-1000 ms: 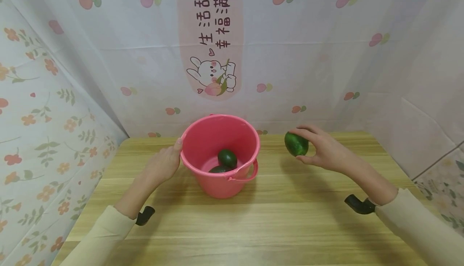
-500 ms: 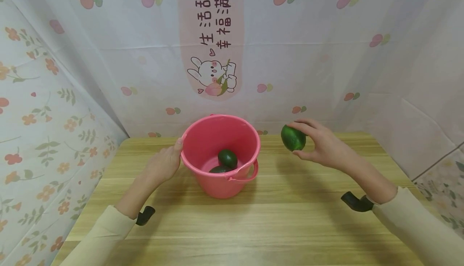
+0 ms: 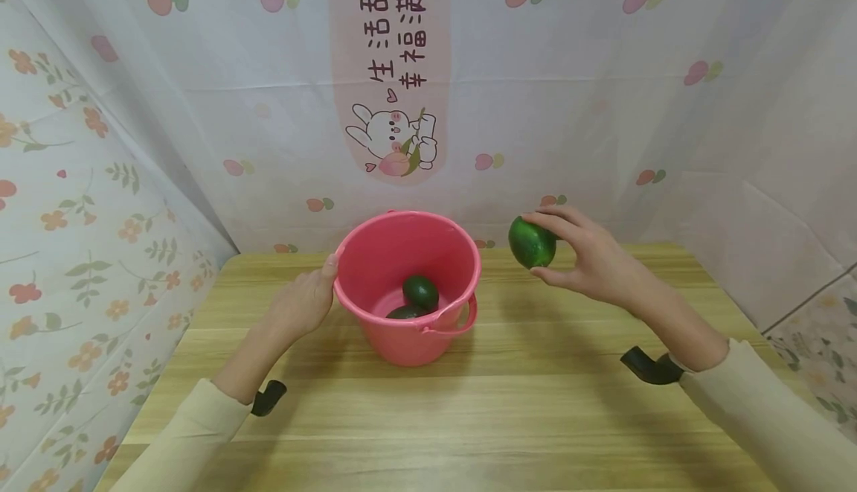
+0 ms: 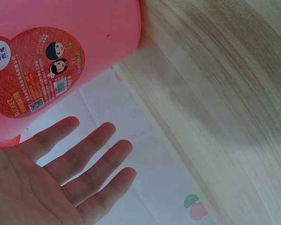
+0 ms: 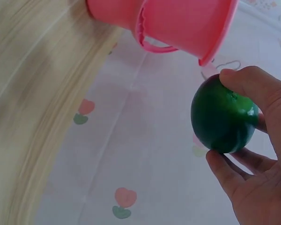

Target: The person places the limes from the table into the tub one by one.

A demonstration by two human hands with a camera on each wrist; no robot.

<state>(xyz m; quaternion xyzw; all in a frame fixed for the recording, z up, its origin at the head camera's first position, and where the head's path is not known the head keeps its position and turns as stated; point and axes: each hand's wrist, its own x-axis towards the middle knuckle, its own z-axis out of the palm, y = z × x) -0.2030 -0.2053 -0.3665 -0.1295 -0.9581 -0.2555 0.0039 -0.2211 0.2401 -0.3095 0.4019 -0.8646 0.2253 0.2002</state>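
Note:
A pink bucket (image 3: 408, 347) stands upright on the wooden table, with two dark green avocados (image 3: 420, 293) inside, one partly hidden by the near rim. My left hand (image 3: 304, 298) is at its left side, the thumb hooked over the rim. In the left wrist view its four fingers (image 4: 91, 171) stretch out loosely beside the bucket's labelled wall. To the right of the bucket, my right hand (image 3: 589, 257) holds another green avocado (image 3: 532, 243) in the air, pinched between thumb and fingertips. The right wrist view shows this glossy avocado (image 5: 222, 115) lower than the bucket's rim line.
The bucket's handle (image 3: 462, 328) hangs down on its right front side. Behind the table (image 3: 415, 432) hangs a white curtain (image 3: 569, 105) printed with fruit and a rabbit; a floral cloth (image 3: 87, 269) covers the left side. A black strap piece sits at each wrist.
My right hand has carried the avocado up and to the left, closer to the bucket. My left hand and the bucket have stayed in place.

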